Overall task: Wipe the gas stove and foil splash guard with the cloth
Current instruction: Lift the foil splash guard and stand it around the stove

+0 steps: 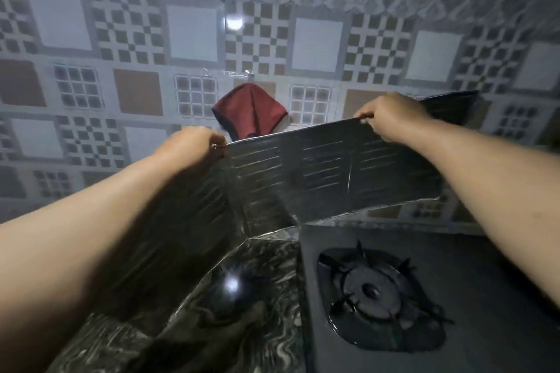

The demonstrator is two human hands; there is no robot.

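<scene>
Foil splash guard is pinched along its top edge by the left hand and right hand, above the gas stove. Pulling hard could tear or bend it.

Folded silver foil splash guard, ribbed with horizontal embossed lines, standing upright in hinged panels along the back and left edges of the stove, top edge pinched at two points. Black single-burner gas stove with pronged pan support, set on the marbled dark countertop, right of centre. Dark red cloth, draped in a peak, hanging against the wall behind the guard's top edge.
</scene>
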